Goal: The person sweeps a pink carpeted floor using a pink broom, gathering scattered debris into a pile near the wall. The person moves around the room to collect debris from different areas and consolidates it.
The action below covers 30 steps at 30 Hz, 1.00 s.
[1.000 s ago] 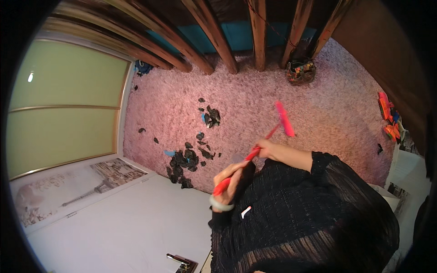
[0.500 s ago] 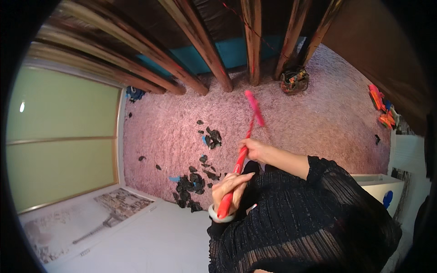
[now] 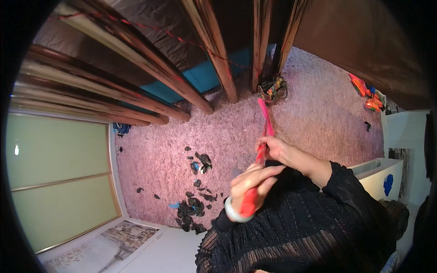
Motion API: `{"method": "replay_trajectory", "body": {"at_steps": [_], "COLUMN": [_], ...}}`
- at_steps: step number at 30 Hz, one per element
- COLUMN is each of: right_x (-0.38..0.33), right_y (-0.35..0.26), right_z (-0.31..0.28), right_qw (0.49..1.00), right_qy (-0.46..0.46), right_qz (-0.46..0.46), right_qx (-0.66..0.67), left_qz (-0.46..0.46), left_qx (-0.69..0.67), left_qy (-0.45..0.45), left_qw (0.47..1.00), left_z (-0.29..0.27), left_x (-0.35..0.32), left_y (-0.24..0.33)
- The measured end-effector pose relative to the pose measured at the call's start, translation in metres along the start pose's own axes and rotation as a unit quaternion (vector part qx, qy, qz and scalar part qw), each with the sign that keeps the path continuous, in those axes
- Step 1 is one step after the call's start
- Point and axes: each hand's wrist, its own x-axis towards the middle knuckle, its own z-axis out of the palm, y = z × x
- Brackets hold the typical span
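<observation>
Both hands grip a long red-handled tool [image 3: 260, 154] whose pink head [image 3: 264, 113] rests on the pink carpet [image 3: 227, 132] near the wooden posts. My left hand [image 3: 249, 183], with a white band at the wrist, holds the lower end of the handle. My right hand [image 3: 278, 149], coming out of a black sleeve, holds the handle higher up. Dark scraps [image 3: 195, 207] and a few blue bits lie scattered on the carpet to the left of the tool.
Slanted wooden posts [image 3: 214, 50] rise at the top, with a small cluttered basket [image 3: 271, 88] at their foot. Orange and blue toys [image 3: 369, 98] lie far right. A white box [image 3: 382, 175] stands right; a pale green panel [image 3: 59, 182] and a printed sheet [image 3: 104, 245] are left.
The tool's pink head has swung left and away from me across the carpet toward the posts; both hands kept their grip and my view has shifted nearer the posts.
</observation>
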Motion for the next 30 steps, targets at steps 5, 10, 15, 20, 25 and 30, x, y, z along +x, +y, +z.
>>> {"method": "replay_trajectory", "body": {"at_steps": [5, 10, 15, 20, 25, 30], "right_x": [0.028, 0.065, 0.142, 0.164, 0.126, 0.098], "right_y": [-0.043, -0.104, -0.1, -0.022, -0.001, -0.04], "right_z": [-0.056, -0.138, -0.145, -0.063, -0.015, 0.013], "right_qw": [0.992, 0.988, 0.988, 0.972, 0.951, 0.964], "right_qy": [0.054, 0.103, 0.096, 0.032, -0.023, 0.031], "right_qz": [0.031, 0.012, 0.111, 0.231, 0.295, 0.25], "right_qx": [0.109, 0.11, 0.056, -0.043, -0.092, -0.089], "left_qz": [-0.165, -0.212, -0.289, -0.304, -0.138, -0.048], "left_qx": [-0.082, -0.109, -0.046, 0.097, 0.114, 0.052], "left_qy": [0.142, 0.062, 0.142, 0.243, 0.209, 0.2], "left_qw": [0.973, 0.969, 0.946, 0.916, 0.961, 0.977], "left_z": [0.031, 0.059, 0.068, 0.038, 0.034, 0.009], "left_x": [0.013, 0.011, 0.007, 0.008, 0.006, 0.006], "left_y": [-0.017, -0.112, -0.113, -0.036, -0.008, -0.018]}}
